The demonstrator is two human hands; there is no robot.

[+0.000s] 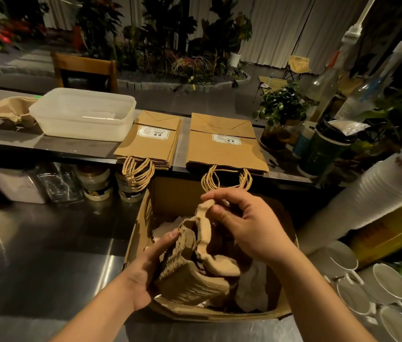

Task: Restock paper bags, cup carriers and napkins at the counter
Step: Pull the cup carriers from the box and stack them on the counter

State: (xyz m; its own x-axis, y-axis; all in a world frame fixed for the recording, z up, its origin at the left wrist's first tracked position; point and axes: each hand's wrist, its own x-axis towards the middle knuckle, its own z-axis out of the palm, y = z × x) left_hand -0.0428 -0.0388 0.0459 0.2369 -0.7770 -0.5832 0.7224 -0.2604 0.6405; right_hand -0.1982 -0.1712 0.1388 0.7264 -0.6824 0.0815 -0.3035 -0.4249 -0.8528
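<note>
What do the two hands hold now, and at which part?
The left hand grips the stack of cup carriers at its left side. The right hand pinches the top carrier at its upper edge.

Cup carrier stack (190,275): brown moulded pulp, nested tight and tilted on edge inside the cardboard box at 6 o'clock; held by both hands.
Top carrier (205,233): peeled up and away from the stack, its upper rim pinched.
Loose carriers (10,111): crumpled-looking pulp trays lying on the raised counter at 10 o'clock.
Left bag pile (150,139): flat kraft bags, white label up, twine handles hanging over the counter edge, at 12 o'clock.
Right bag pile (224,144): same, wider, just beside the first at 1 o'clock.
</note>
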